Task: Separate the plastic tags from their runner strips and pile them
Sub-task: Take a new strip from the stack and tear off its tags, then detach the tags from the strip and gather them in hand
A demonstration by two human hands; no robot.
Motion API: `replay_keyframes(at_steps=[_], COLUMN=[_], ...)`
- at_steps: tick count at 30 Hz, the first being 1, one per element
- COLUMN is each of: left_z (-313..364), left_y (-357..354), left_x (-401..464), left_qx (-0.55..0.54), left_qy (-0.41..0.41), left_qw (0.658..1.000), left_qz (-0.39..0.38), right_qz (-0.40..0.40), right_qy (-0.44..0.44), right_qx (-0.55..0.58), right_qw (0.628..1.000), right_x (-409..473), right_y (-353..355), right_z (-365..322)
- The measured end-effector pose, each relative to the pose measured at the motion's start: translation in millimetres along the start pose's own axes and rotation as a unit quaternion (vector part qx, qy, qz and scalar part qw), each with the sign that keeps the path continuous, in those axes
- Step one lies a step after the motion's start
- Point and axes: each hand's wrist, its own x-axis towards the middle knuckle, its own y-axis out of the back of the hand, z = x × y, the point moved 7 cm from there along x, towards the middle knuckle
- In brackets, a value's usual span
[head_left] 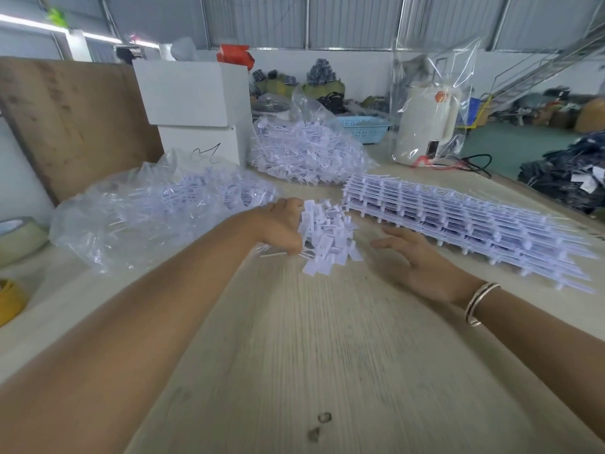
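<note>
Tags (327,239) sit bunched in the left hand (281,224), whose fingers curl around them. Right hand (415,260) hovers flat, fingers relaxed, beside the runner strips (458,221).

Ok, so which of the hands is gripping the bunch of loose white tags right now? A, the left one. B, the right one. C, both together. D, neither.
A: the left hand is curled round the bunch of tags, while the right hand lies open just beside it, fingers straight and holding nothing.
</note>
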Motion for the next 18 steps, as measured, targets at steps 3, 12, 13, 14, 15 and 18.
replay_keyframes(at_steps=[3,12,13,14,15,18], left_z=[30,51,53,60,70,108], left_y=[4,-31,-30,-31,-32,-45], left_x=[-44,-45,-45,-48,-52,-65], left_qx=[0.03,0.066,0.073,0.08,0.08,0.049], left_qy=[-0.079,-0.089,-0.094,-0.114,-0.147,-0.229], left_qw=[0.97,0.968,0.966,0.961,0.954,0.947], left_qz=[0.226,0.223,0.23,0.239,0.248,0.221], right_qz=[0.012,0.001,0.005,0.016,0.035,0.098], right_qy=[-0.011,0.0,0.01,0.018,0.018,-0.039], right_qx=[-0.021,-0.037,-0.05,-0.064,-0.071,-0.068], right_qw=[1.0,0.999,0.999,0.998,0.997,0.992], right_x=[-6,-10,-10,-10,-10,-7], right_y=[-2,-10,-7,-3,2,18], right_z=[-1,-17,-17,-15,-11,15])
